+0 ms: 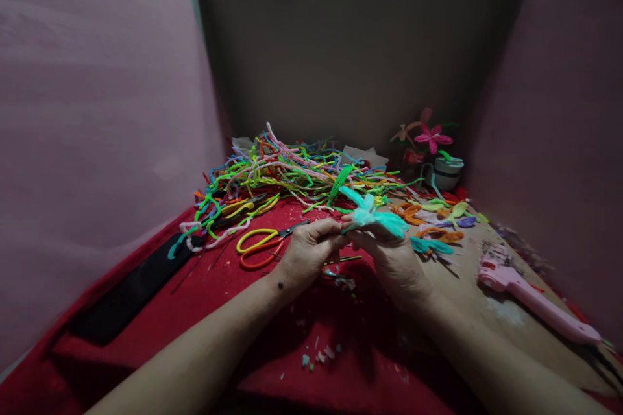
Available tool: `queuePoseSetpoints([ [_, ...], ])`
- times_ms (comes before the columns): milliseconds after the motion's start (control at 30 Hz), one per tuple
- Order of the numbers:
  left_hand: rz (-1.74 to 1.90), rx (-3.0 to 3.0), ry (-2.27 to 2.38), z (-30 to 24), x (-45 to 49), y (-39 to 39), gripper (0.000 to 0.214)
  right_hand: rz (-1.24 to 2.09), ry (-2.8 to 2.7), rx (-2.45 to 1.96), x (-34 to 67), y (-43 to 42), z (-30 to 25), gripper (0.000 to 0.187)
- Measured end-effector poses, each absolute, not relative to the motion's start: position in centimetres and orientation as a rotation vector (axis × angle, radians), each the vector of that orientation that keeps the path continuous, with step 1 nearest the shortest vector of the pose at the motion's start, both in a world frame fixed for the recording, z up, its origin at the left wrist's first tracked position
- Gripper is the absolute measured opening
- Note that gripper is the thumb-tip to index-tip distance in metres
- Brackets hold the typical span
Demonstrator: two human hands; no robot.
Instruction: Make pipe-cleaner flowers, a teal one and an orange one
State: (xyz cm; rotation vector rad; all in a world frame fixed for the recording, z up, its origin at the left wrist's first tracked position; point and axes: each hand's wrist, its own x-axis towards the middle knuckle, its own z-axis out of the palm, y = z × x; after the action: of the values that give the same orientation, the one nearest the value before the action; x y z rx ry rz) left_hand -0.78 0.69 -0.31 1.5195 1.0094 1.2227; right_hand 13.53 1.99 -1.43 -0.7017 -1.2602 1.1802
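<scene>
Both of my hands meet over the red cloth (204,285) at the middle of the view. My right hand (394,259) is closed round the base of a teal pipe-cleaner flower (372,214), whose fuzzy petals fan out above its fingers. My left hand (309,249) pinches the same flower at its stem from the left, fingers curled. A thin green stem piece pokes out below between the two hands.
A big tangle of coloured pipe cleaners (287,175) lies behind the hands. Yellow and orange scissors (257,246) lie left of my left hand. A pink glue gun (530,298) rests on cardboard (467,279) at right. Finished flowers in a pot (445,172) stand at back right; loose petals (438,220) lie nearby.
</scene>
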Motion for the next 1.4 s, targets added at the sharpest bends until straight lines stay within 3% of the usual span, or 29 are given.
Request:
queuePoseSetpoints([
  [333, 1.224, 1.525, 1.014, -0.4, -0.8, 0.9, 0.010, 1.087, -1.322, -0.706, 13.5, 2.2, -1.8, 0.004],
  [533, 1.137, 1.615, 0.994, 0.0, -0.9, 0.7, 0.020, 1.215, -1.260, -0.724, 13.3, 1.5, -1.3, 0.014],
  [1100, 1.065, 1.498, 0.953, -0.6, -1.2, 1.1, 0.021, 1.114, -1.334, -0.604, 13.1, 1.0, -0.9, 0.014],
  [1233, 1.060, 1.510, 0.904, -0.6, -1.3, 1.2, 0.018, 0.916, -1.430, -0.601, 13.4, 1.1, -1.3, 0.020],
  [1333, 1.061, 1.539, 0.911, 0.2, -1.9, 1.4, 0.007, 0.752, -1.482, -0.577, 13.6, 1.3, -1.1, 0.013],
  [1400, 1.086, 1.536, 0.925, 1.3, -2.7, 1.5, 0.020, 0.656, -1.489, -0.556, 13.7, 1.3, -0.8, 0.009],
])
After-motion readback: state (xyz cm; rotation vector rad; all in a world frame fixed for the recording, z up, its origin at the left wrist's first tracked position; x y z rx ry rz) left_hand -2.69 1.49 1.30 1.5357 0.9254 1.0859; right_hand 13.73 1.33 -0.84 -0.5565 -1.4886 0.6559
